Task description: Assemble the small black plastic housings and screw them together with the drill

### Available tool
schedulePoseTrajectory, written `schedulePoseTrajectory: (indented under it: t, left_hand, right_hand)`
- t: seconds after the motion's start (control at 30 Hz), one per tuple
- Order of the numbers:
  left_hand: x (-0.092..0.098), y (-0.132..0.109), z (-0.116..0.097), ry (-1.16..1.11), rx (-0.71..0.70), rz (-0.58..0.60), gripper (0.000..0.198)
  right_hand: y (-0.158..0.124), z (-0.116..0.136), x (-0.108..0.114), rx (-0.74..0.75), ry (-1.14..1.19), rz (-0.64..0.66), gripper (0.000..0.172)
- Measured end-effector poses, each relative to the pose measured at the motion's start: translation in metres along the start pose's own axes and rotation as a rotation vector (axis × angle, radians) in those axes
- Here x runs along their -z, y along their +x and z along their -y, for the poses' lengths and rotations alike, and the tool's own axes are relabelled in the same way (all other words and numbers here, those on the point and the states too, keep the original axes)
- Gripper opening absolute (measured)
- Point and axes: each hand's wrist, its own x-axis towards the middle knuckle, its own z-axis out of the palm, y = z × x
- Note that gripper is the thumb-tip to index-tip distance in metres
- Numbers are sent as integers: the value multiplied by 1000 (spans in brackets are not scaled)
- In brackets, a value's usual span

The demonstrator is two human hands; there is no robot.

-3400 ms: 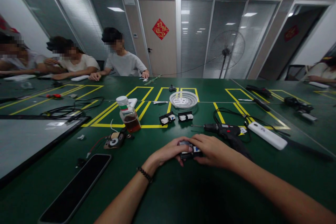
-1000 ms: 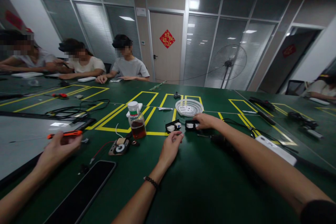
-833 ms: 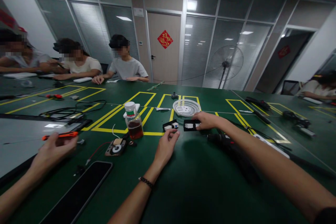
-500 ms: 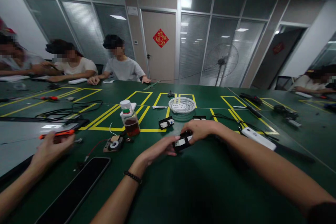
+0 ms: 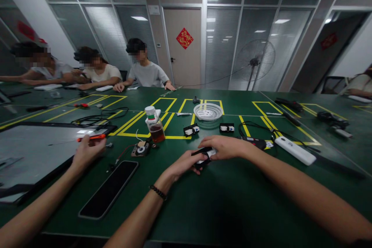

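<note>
My left hand, with a dark beaded bracelet at the wrist, closes on the left side of a small black holder with a white insert. From the other side, the fingers of my right hand grip the same holder; they hide part of it. It is held low over the green table, tilted. Beyond my hands lie two similar pieces, one black-and-white holder at the left and another black-and-white holder at the right.
Another person's hand at the left holds an orange screwdriver. Nearby are a phone, a small speaker-like part and a bottle of brown liquid. A white basket and a white power strip lie farther off.
The view has shifted left, so things appear farther right. My right hand has moved along the holder, and the right-hand loose holder now shows fully. Both hands keep hold.
</note>
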Motion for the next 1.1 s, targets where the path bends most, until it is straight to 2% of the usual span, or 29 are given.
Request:
schedulePoseTrajectory:
  t: [0.07, 0.13, 0.2, 0.27, 0.33, 0.4, 0.47, 0.53, 0.63, 0.73, 0.83, 0.93, 1.03, 1.1]
  left_hand:
    - [-2, 5, -2, -32, -25, -45, 41]
    - [-3, 11, -6, -59, -50, -74, 41]
    - [-3, 18, -9, -95, -75, -101, 42]
    - [-3, 28, -9, -122, -90, -112, 42]
    - [-3, 40, -7, -162, -94, -117, 41]
    - [-4, 54, -1, -261, -87, -133, 40]
    - [-5, 65, 6, -385, -70, -148, 39]
    - [-6, 70, 12, -460, -40, -135, 38]
    - [-7, 70, 16, -537, -25, -70, 40]
    - [-5, 66, 18, -597, -35, -56, 41]
    - [0, 63, 19, -595, -53, -59, 43]
    - [5, 65, 22, -517, -77, -82, 45]
    - [8, 69, 26, -384, -146, -183, 42]
    - [8, 72, 30, -297, -200, -269, 37]
  right_hand:
    - [-22, -3, 8, -31, -24, -116, 58]
    - [-59, -14, 12, -173, -77, -317, 53]
    - [-105, -33, 9, -435, -162, -557, 46]
    - [-154, -55, -2, -733, -226, -709, 50]
    - [-194, -72, -18, -999, -146, -672, 61]
    - [-217, -81, -34, -1147, 17, -542, 68]
    - [-223, -85, -44, -1175, 130, -445, 70]
    - [-216, -87, -48, -1163, 172, -391, 74]
    - [-198, -95, -48, -1158, 114, -334, 82]
    - [-189, -107, -49, -1173, 32, -311, 78]
    - [-192, -114, -49, -1193, -7, -354, 68]
    - [-201, -107, -46, -1135, 64, -388, 56]
    - [-207, -89, -40, -1036, 199, -462, 44]
    - [-207, -74, -36, -996, 302, -592, 43]
